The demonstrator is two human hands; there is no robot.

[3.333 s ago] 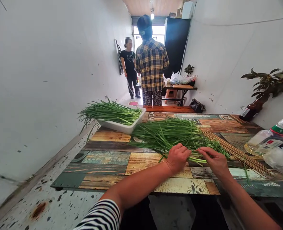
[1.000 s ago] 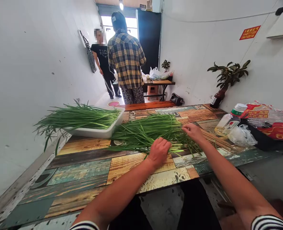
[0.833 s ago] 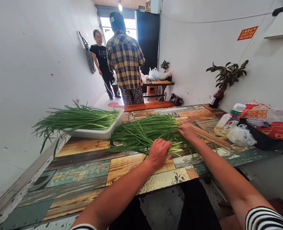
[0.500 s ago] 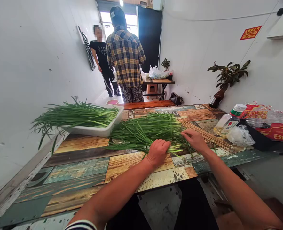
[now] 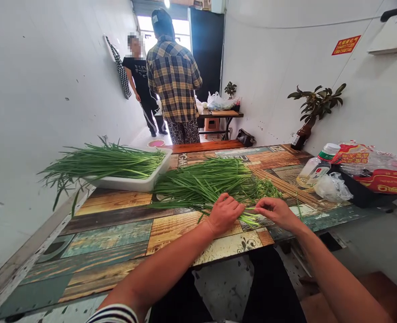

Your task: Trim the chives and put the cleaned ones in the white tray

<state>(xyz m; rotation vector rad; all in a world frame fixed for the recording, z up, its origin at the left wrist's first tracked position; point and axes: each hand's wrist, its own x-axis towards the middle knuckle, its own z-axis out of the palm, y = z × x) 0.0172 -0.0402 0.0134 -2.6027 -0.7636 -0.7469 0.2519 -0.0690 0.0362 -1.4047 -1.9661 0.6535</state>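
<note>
My left hand [image 5: 225, 214] is closed around a small bunch of garlic chives, whose pale stem ends [image 5: 250, 219] stick out to its right. Just beyond those ends, the thumb and forefinger of my right hand [image 5: 278, 212] pinch the tip of one chive stem. A large heap of garlic chives [image 5: 201, 178] lies on the wood-patterned table [image 5: 111, 244] behind my left hand. Past my right hand sits a small pile of wilted green scraps [image 5: 267, 187]. More long chives [image 5: 107, 161] fill a white tray [image 5: 142, 184] on the left, their leaves hanging over its edge.
Thin wooden skewers [image 5: 294, 189] lie right of the scraps. A bottle [image 5: 317, 167], a crumpled plastic bag [image 5: 333, 187] and a black container [image 5: 361, 186] with red packaging stand at right. A brown bottle [image 5: 302, 133] holds a plant. Two people [image 5: 173, 80] stand beyond the table.
My right hand has moved down and nearer, from beside the scraps to the stem ends, where it pinches a chive. The left hand keeps its hold on the bunch, nearly in place.
</note>
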